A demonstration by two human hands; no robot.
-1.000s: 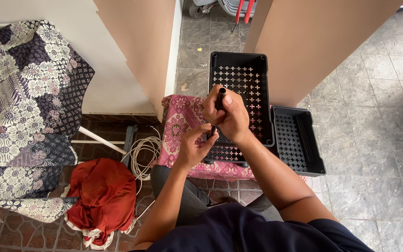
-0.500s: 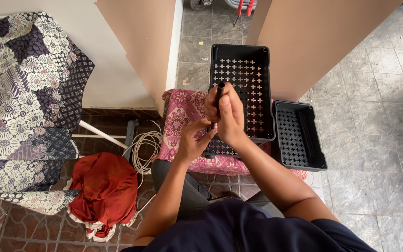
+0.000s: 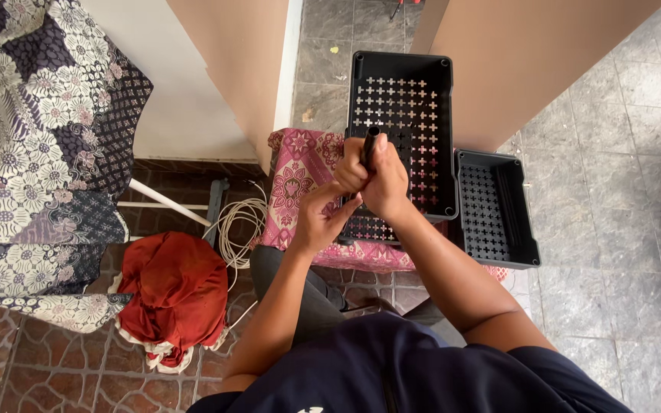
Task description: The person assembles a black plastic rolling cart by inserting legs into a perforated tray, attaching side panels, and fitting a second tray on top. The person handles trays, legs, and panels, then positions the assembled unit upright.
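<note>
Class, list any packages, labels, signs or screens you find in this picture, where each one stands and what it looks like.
None in view: no package, label, sign or screen shows.
Nearest to packaging: large black perforated tray, rectangular, on the pink patterned cloth, beyond the hands.
Smaller black perforated tray, rectangular, right of the large one.
Right hand holds a slim black object; left hand sits just below it.

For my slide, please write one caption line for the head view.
Right hand grips a slim black rod-shaped tool above a large black perforated plastic tray; left hand touches below.
</note>
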